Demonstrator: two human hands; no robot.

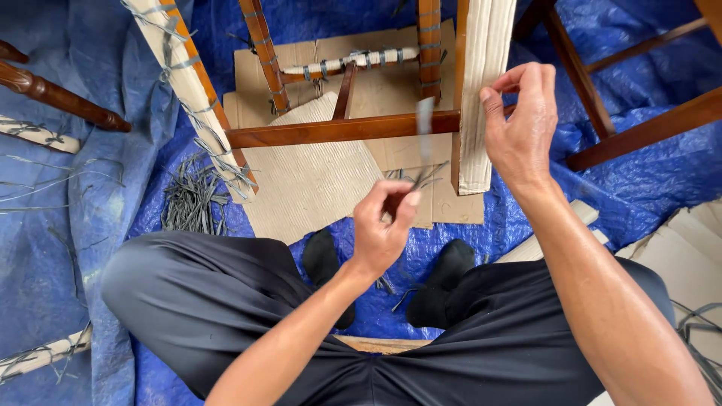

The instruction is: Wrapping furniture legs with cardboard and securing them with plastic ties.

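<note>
Black trousers (226,301) are filling the bottom of my view, with my socked feet (444,278) resting on the blue tarp (90,225) between my knees. Just above them my left hand (383,225) is pinching a grey strap (423,131); thumb and fingers are pressed together on its lower end, and the strap is rising blurred from that grip toward the chair rail (338,129). My right hand (519,128) is reaching higher up, its fingertips closing on the edge of the cardboard wrap (481,90) that is covering an upright chair leg, thumb on one side and fingers on the other, touching the wrap's right edge.

That wrapped leg is standing just right of the strap, joined to the brown rail running left. Behind the rail a flat cardboard sheet (316,180) is lying on the tarp under the chair frame. Another leg (188,83), wrapped in pale card and tied with grey bands, is slanting at upper left. A loose pile of cut straps (192,203) is lying beside it on the tarp. A turned dark wooden leg (60,98) is poking in at the far left.
</note>
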